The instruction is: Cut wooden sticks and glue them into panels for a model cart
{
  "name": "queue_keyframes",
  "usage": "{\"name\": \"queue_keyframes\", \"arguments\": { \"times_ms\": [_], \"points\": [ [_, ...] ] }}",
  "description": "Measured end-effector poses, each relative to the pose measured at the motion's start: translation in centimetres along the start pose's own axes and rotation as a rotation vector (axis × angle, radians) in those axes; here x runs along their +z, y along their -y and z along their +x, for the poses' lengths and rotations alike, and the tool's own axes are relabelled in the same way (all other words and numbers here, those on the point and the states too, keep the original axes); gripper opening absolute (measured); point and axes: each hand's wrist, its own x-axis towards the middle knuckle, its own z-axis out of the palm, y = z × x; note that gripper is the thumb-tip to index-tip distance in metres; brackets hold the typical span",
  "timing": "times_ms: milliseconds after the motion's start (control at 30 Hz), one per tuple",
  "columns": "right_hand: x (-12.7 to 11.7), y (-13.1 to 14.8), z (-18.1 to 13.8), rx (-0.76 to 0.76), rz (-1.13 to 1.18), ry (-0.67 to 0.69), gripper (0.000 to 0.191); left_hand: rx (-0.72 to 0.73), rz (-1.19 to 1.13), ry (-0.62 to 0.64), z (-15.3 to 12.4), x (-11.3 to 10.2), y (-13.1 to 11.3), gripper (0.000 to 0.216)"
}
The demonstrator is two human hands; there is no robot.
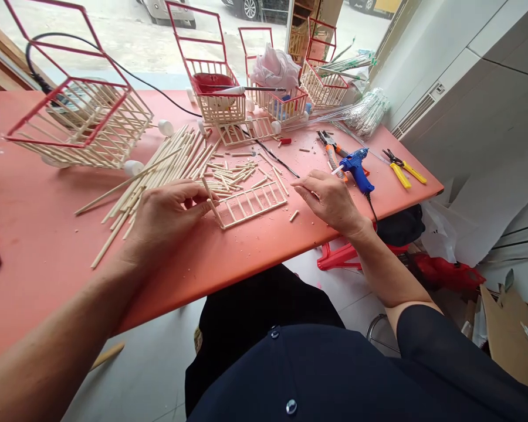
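My left hand [169,211] pinches a short wooden stick [215,212] that stands tilted across the left end of a small ladder-like frame [253,205]. This frame is made of pale sticks with several rungs and rests on the table. Off the frame's right end, my right hand [328,196] hovers low over the table, fingers loosely stretched and nothing visible in them. Just beyond it lies a blue glue gun [357,170] with a white glue stick in its back end. Cut stick pieces [231,176] are scattered behind the frame.
Long sticks [176,158] lie piled behind my left hand. Stick-built carts with red trim, one large [127,132], line the table's [229,269] far side. Orange-handled pliers [330,149] and yellow-handled cutters [402,170] lie at right. A black cable [275,157] crosses the tabletop.
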Motion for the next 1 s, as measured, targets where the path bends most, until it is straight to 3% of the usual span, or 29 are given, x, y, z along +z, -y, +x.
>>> {"name": "queue_keyframes", "arguments": {
  "times_ms": [100,233,433,600,800,1000],
  "points": [
    [-0.4,1.1,1.2,0.065,-0.041,0.092,0.038,0.040,0.000,-0.156,0.0,0.1,0.5,0.020],
    [-0.9,2.5,2.7,0.180,-0.145,0.234,0.034,0.201,0.069,-0.258,-0.1,0.3,0.6,0.025],
    [-1.5,3.9,4.3,0.234,-0.257,0.377,0.034,0.307,0.150,-0.293,-0.6,0.1,0.1,0.024],
    [-1.6,4.3,4.8,0.255,-0.295,0.416,0.035,0.221,0.089,-0.263,-0.9,-0.1,-0.3,0.024],
    [-1.8,3.9,5.1,0.278,-0.333,0.425,0.037,0.017,-0.042,-0.090,-0.7,-0.5,-1.1,0.028],
    [-2.2,3.4,6.9,0.224,-0.338,0.409,0.037,-0.070,-0.059,-0.013,-0.6,-0.7,-1.7,0.030]
  ]
}}
